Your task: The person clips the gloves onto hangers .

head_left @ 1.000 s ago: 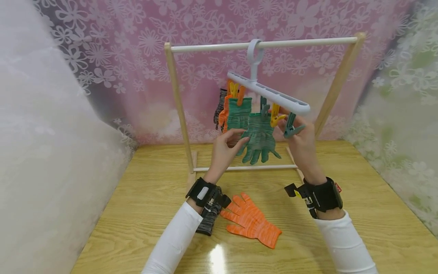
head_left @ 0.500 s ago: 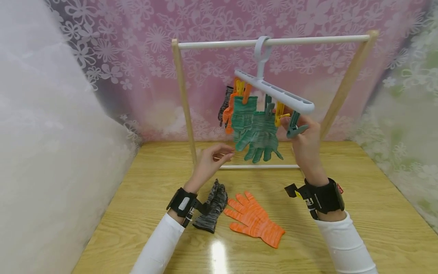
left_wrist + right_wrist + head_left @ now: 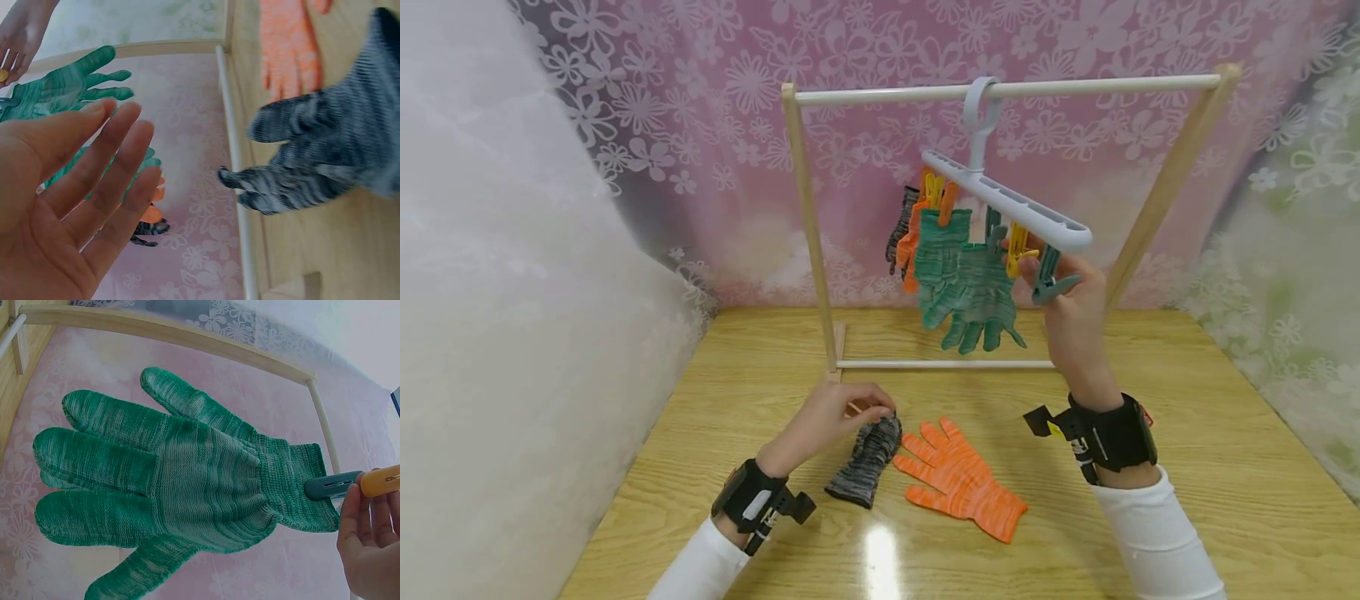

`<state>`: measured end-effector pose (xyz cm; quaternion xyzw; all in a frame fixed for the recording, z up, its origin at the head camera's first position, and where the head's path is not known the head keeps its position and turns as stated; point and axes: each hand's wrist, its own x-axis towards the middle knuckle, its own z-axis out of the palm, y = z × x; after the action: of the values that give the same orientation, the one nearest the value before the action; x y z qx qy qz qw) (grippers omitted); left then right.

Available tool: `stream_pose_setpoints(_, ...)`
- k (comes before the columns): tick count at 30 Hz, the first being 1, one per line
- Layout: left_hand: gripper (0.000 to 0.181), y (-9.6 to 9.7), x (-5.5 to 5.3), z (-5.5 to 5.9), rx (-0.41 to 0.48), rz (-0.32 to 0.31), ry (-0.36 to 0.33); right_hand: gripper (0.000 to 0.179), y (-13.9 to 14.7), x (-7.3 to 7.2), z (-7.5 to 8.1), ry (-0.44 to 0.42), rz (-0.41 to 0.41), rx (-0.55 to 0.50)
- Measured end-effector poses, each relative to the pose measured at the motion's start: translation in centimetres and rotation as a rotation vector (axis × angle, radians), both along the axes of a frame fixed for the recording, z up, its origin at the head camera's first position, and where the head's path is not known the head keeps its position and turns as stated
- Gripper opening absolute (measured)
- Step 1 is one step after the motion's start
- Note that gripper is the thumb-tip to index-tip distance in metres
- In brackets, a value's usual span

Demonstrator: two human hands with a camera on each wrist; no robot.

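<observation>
My left hand is over the table, its fingertips by the finger end of a black-and-grey knit glove. In the left wrist view its fingers are extended and apart from that glove. My right hand is raised at the near end of a pale grey clip hanger. Its fingers pinch a yellow clothespin. Beside them, a dark green clothespin bites the cuff of a hanging green knit glove. Another dark green clothespin hangs in front of the right hand.
An orange glove lies flat on the wooden table. The hanger hooks over the white bar of a wooden-sided rack. Behind the near green glove hang another green glove, an orange one and a dark one.
My left hand has left the hanging green gloves and come down leftward to the black-and-grey glove on the table. The right hand has stayed at the yellow clothespin.
</observation>
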<state>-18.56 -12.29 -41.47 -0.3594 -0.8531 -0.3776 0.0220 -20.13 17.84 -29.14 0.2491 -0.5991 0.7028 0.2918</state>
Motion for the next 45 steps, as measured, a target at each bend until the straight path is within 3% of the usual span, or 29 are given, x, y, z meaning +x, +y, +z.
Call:
stream_pose_setpoints(3, 0.016, -0.8, 0.7, -1.2, -0.077, -0.059, -0.037, 0.031, -0.1, -0.1, -0.1, -0.002, 0.013, -0.014)
stream_pose_setpoints(6, 0.016, -1.5, 1.0, -2.2, -0.171, -0.089, -0.032, 0.031, -0.2, -0.1, -0.2, -0.021, 0.016, -0.032)
stream_pose_setpoints(15, 0.039, -3.6, 1.5, -4.0, -0.42, -0.064, 0.06, 0.03, -0.5, -0.1, -0.2, -0.042, -0.001, -0.048)
stream_pose_setpoints(23, 0.026, -2.9, 1.5, -4.4, -0.437, -0.016, 0.093, 0.029, -0.4, 0.0, -0.1, -0.032, 0.019, -0.056)
stream_pose_setpoints(30, 0.031, -1.7, 1.7, -4.7, -0.527, 0.025, 0.158, 0.033, -0.1, 0.0, -0.1, -0.026, 0.026, -0.032)
stream_pose_setpoints(36, 0.036, -1.4, 2.0, -4.7, -0.513, -0.038, 0.212, 0.037, -0.2, -0.1, -0.2, -0.029, 0.043, -0.065)
stream_pose_setpoints(41, 0.019, -1.2, 2.1, -4.8, -0.482, -0.114, 0.155, 0.032, -0.2, 0.1, -0.3, -0.049, 0.032, -0.065)
stream_pose_setpoints(45, 0.011, -1.2, 2.0, -5.0, -0.442, -0.136, 0.102, 0.032, -0.2, 0.2, -0.2, -0.046, 0.03, -0.052)
